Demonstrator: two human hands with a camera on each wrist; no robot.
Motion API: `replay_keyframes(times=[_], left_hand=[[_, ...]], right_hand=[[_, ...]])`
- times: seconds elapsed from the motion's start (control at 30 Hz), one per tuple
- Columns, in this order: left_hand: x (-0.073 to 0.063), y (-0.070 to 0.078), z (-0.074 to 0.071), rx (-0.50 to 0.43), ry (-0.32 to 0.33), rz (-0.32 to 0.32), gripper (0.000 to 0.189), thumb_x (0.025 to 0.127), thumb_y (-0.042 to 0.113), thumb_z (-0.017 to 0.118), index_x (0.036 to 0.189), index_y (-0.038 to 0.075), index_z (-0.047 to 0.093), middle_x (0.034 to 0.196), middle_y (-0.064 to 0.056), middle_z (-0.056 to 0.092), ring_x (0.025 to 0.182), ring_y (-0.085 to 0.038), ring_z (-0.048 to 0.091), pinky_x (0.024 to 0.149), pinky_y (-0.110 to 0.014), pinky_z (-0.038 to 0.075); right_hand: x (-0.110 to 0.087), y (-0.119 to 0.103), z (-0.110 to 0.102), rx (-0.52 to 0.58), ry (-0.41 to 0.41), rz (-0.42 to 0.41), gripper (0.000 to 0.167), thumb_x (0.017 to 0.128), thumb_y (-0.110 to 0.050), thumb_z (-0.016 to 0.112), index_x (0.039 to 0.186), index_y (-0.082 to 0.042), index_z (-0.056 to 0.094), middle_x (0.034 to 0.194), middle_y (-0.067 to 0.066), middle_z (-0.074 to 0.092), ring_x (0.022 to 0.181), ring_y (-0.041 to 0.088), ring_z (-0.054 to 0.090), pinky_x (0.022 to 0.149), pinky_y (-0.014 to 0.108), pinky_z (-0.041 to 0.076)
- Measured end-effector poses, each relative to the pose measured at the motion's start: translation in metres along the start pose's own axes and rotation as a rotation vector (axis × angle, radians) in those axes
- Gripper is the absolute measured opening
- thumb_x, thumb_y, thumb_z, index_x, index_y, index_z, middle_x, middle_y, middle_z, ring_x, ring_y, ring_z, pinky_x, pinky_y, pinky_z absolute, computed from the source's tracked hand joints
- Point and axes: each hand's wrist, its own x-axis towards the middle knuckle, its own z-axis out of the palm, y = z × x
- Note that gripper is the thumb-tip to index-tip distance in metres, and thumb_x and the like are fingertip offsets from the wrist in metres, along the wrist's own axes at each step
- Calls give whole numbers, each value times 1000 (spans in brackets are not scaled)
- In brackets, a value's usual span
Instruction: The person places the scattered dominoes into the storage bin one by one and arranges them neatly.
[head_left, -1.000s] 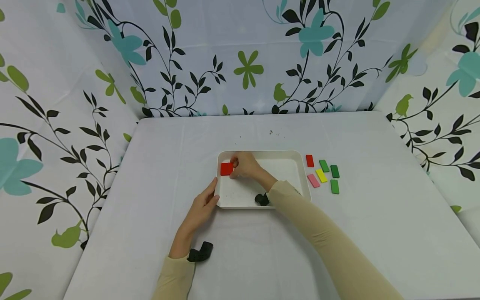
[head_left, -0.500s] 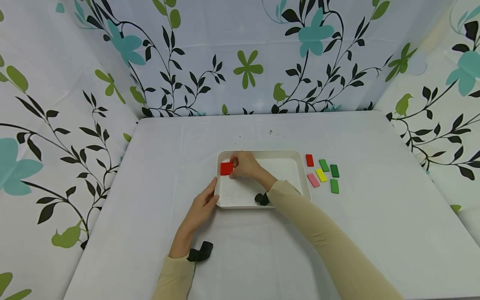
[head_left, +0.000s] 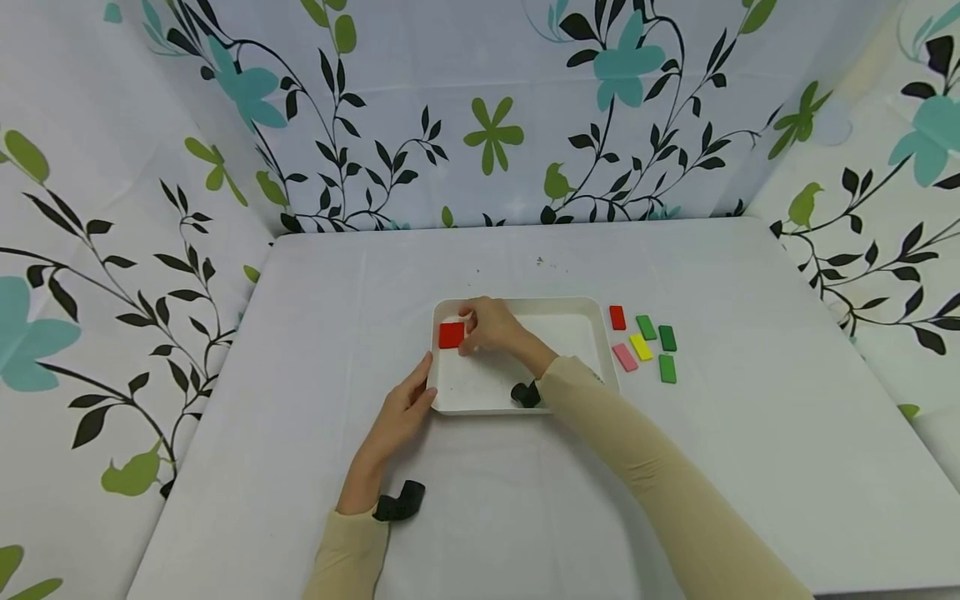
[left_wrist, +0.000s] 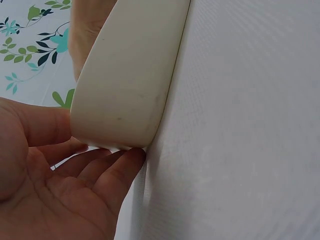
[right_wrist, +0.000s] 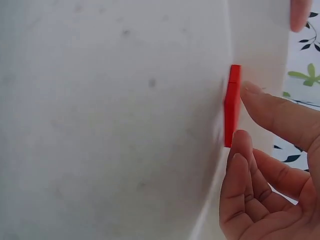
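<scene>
The right hand [head_left: 497, 325] is pinching the right side of the red block [head_left: 452, 336] between thumb and fingers [right_wrist: 239, 172], while the block is lying inside the white tray [head_left: 480, 393] towards its far left corner. A thin seam is showing on its edge; I cannot tell whether two pieces are sitting flush there. The left hand [head_left: 397, 417] is holding the tray's near left corner, thumb and fingers lightly spanning it. Good placing is probably depending on gentle pressure: squeezing hard could be skewing the block, so settling it flat and square before letting go is seeming wise. The left hand should be bracing, not tugging, lest the tray be sliding across the worktop [head_left: 300, 483], where six loose blocks [head_left: 641, 347] are lying just right of it.
</scene>
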Motion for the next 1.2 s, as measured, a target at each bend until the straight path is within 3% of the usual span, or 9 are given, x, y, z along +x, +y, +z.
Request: replay_keyframes(times=[0.27, 0.47, 0.7, 0.87, 1.2], left_hand=[[0, 1, 0, 1, -4, -13, 58, 103, 3, 45, 154, -2, 19, 162, -18, 17, 149, -33, 19, 117, -41, 23], [-1, 0, 1, -3, 6, -26, 59, 102, 3, 46, 154, -1, 19, 162, -16, 17, 149, -32, 19, 117, -38, 23], [-2, 1, 2, 28, 16, -29, 57, 102, 4, 46, 154, -2, 21, 162, -16, 18, 149, -32, 19, 117, -39, 23], [-2, 2, 2, 53, 18, -40, 57, 103, 5, 45, 154, -1, 21, 162, -16, 18, 149, -32, 19, 118, -40, 23], [-1, 3, 5, 41, 3, -15, 58, 103, 5, 46, 153, -3, 19, 162, -19, 17, 148, -35, 20, 115, -35, 23]], right_hand=[[-17, -15, -38, 0, 37, -76, 53, 75, -15, 85, 122, -4, 64, 91, 7, 66, 81, 19, 57, 70, 25, 50], [-37, -7, -75, 54, 123, -112, 52, 76, -15, 85, 123, -5, 64, 101, 13, 68, 88, 21, 63, 77, 30, 55], [-72, 24, -124, 92, 266, -72, 52, 79, -14, 82, 126, -5, 62, 104, 12, 67, 90, 24, 65, 81, 33, 54], [-96, 57, -152, 89, 342, 37, 52, 83, -17, 79, 130, -6, 60, 113, 15, 64, 98, 26, 62, 87, 36, 57], [-137, 126, -187, 91, 362, 190, 53, 88, -16, 73, 136, -4, 53, 128, 21, 56, 111, 36, 55, 96, 51, 51]])
